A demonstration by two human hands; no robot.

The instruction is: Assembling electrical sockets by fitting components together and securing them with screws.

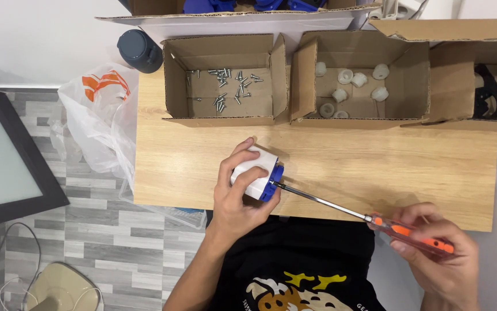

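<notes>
My left hand [236, 198] grips a small white and blue plastic part [256, 174] just above the near edge of the wooden table [375, 167]. My right hand [441, 259] holds a screwdriver [363, 216] by its orange handle. Its long metal shaft slants up and to the left, and the tip meets the blue end of the part.
Three open cardboard boxes stand along the far side: one with several screws [222, 86], one with white plastic pieces [352, 86], one with black parts [490, 95]. A dark round container [139, 50] and a plastic bag [96, 109] are at the left.
</notes>
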